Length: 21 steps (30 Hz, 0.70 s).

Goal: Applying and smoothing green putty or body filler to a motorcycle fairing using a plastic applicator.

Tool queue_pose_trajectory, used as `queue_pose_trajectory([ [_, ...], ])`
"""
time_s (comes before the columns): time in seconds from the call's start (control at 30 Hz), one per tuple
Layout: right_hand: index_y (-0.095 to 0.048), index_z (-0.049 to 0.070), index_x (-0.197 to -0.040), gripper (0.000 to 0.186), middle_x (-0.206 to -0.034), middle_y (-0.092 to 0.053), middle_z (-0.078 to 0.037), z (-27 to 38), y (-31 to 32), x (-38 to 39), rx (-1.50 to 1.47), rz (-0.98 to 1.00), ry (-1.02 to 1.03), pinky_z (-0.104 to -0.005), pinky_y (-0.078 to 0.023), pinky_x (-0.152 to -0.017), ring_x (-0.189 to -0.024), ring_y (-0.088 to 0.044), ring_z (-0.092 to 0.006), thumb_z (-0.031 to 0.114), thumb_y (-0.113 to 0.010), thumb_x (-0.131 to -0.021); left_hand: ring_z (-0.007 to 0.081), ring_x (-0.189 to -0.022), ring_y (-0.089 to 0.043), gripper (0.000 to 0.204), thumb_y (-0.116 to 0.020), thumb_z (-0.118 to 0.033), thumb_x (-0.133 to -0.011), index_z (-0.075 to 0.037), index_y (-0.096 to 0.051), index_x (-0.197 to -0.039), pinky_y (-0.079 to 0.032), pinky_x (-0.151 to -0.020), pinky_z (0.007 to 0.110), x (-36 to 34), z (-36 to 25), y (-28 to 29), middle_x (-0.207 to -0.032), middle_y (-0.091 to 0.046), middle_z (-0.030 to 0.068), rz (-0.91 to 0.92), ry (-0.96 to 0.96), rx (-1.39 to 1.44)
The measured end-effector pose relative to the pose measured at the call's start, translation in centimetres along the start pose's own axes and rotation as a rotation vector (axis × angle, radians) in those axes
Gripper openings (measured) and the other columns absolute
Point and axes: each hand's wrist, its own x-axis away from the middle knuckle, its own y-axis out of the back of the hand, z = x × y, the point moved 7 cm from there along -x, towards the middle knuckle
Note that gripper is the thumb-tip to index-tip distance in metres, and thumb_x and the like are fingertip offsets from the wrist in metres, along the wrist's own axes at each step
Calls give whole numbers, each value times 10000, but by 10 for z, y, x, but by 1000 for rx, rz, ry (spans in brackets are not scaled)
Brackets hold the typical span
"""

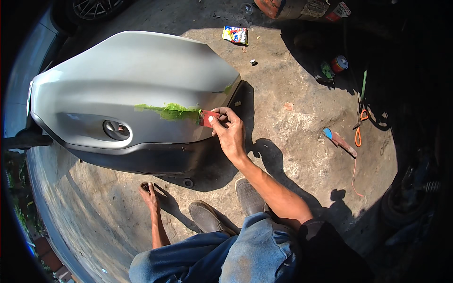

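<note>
1. a silver car bumper (pixel 137 56) sits on rough, sunlit concrete (pixel 283 127), ahead of the person's shoes (pixel 206 217).
2. the right hand (pixel 231 133) pinches a red spreader (pixel 206 119) between thumb and fingers, at the right end of a green paste streak (pixel 174 112) on the bumper.
3. the left hand (pixel 150 199) hangs lower, apart from the bumper, fingers bent; whether it holds anything, i cannot tell.
4. progress, as a judgement: paste is laid in one band; its ragged, uneven surface suggests smoothing is left.
</note>
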Motion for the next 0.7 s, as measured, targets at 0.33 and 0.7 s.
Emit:
queue_pose_trajectory([
  [0.33,-685,7,-1114,182,-800,-649,-12,-7,7,-5,18,-10,8,-234,-490,-557,-624,-597,-72,78,-700,-946,318,-1081,-538,481,-603,-427,-1033,17,-542,-1210,-437,-954,425,0,3,-3,-1163,-532,187,0,0,20],
  [0.7,-693,20,-1101,173,-783,-664,-13,-13,12,-9,23,-31,14,-249,-478,-542,-609,-600,-78,107,-709,-954,325,-1085,-544,476,-605,-417,-1034,15,-536,-1220,-439,-971,428,-1,7,-3,-1177,-527,192,11,5,13],
])
